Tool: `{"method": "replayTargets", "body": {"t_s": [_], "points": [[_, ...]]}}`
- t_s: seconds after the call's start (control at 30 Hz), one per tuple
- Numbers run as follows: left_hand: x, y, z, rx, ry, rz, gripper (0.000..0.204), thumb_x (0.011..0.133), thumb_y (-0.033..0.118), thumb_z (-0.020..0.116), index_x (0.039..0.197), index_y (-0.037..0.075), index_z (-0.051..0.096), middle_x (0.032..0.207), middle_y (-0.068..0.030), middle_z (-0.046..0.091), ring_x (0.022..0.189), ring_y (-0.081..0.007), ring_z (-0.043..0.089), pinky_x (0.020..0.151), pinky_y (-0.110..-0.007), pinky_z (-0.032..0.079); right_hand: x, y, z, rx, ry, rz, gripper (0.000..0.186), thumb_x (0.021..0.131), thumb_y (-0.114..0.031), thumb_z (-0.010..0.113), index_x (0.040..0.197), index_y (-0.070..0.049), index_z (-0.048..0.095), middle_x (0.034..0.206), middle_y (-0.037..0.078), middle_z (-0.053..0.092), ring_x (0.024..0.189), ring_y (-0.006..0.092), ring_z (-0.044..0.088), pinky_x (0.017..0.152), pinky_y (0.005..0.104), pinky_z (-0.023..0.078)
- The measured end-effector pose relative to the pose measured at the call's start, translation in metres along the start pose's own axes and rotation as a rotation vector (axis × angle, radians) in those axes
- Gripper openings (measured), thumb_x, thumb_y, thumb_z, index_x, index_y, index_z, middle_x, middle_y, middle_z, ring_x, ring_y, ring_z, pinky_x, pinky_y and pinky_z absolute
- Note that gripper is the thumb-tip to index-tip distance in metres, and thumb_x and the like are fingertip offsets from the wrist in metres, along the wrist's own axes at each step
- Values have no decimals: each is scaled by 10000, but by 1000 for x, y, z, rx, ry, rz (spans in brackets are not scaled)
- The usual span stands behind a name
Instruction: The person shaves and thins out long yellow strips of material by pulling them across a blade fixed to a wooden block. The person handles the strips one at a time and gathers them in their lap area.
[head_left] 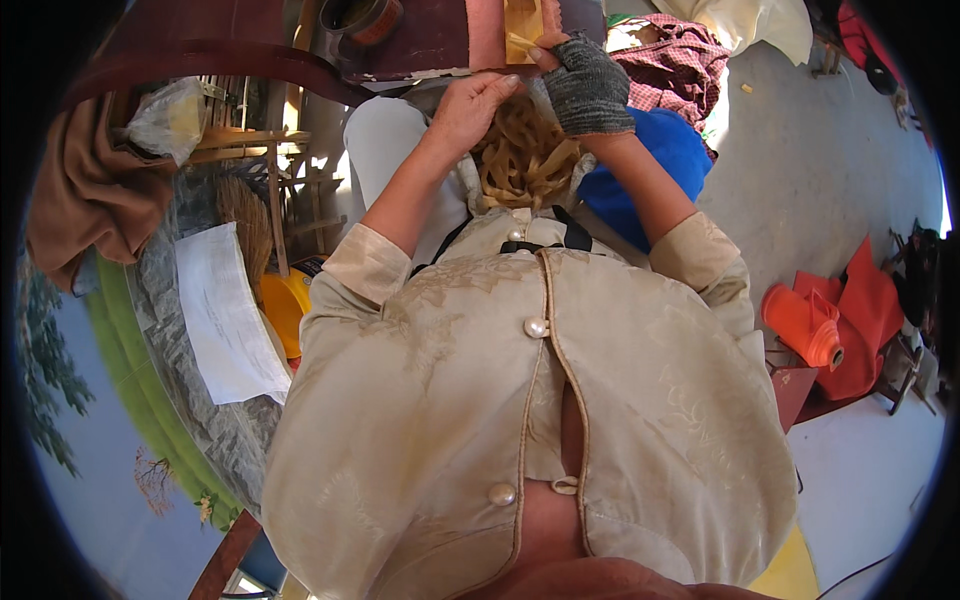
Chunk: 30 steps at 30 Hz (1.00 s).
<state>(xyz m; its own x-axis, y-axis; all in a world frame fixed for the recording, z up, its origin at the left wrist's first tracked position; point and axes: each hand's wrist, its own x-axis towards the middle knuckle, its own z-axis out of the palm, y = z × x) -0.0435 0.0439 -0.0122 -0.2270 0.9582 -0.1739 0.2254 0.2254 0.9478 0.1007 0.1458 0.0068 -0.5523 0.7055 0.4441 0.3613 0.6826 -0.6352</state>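
Note:
My left hand (468, 118) is bare and closed in a pinch at the table's near edge; what its fingertips hold, if anything, is too small to make out. To its right, my right hand (588, 88) wears a dark grey fingerless knit glove. Thumb and forefinger there are closed on the end of a thin tan strip (520, 42). Beneath both hands a loose heap of tan ribbon-like strips (527, 158) lies in my lap. Beyond them, a pink band (487, 32) and a yellowish-tan band (524, 18) lie on the dark red table (425, 45).
A round tin (362, 20) stands on the table at the far left. Blue cloth (660, 165) and checked red fabric (680, 65) are right of my knees. On the left are wooden frames (270, 150), brown cloth (95, 200) and white cloth (225, 310). An orange cone-like spool (805, 325) lies at right.

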Motion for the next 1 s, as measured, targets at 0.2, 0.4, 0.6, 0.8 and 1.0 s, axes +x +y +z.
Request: {"method": "replayTargets", "body": {"t_s": [0.2, 0.4, 0.6, 0.8, 1.0], "points": [[-25, 10, 19, -1218, -182, -367, 330, 921, 265, 431, 1082, 11, 564, 1010, -73, 597, 856, -145, 559, 805, -293, 427, -32, -42, -3, 324, -115, -142, 144, 842, -194, 544, 922, -87, 599, 829, 117, 590, 768, 277, 578, 679, 363, 455], [-28, 12, 20, -948, -78, -363, 297, 911, 190, 432, 1155, 40, 511, 1072, -43, 567, 935, -136, 558, 838, -321, 456, -31, -38, 3, 603, -358, 338, 239, 882, -257, 514, 930, -40, 601, 848, 110, 596, 741, 256, 569, 668, 340, 445], [-30, 19, 17, 198, -58, -2, 253, 906, 140, 411, 1109, 57, 536, 953, -50, 608, 858, -139, 570, 764, -289, 451, -26, -20, 4, 83, -119, -288, 202, 838, -192, 540, 980, -49, 542, 822, 114, 553, 797, 255, 585, 657, 372, 472], [-36, 40, 9, 313, 450, 552, 156, 821, 31, 493, 968, 61, 540, 857, -107, 571, 809, -310, 539, 707, -362, 434, -18, -28, 4, 887, -551, 427, 212, 884, -264, 498, 854, -60, 548, 672, 60, 524, 541, 124, 508, 486, 237, 395], [-32, 40, 4, 371, 392, 530, 116, 836, 67, 471, 939, 34, 515, 827, -111, 510, 804, -281, 525, 712, -345, 415, -24, -33, -8, 457, -395, -44, 262, 847, -314, 558, 939, -71, 587, 801, 76, 592, 715, 222, 578, 661, 315, 462]]}}
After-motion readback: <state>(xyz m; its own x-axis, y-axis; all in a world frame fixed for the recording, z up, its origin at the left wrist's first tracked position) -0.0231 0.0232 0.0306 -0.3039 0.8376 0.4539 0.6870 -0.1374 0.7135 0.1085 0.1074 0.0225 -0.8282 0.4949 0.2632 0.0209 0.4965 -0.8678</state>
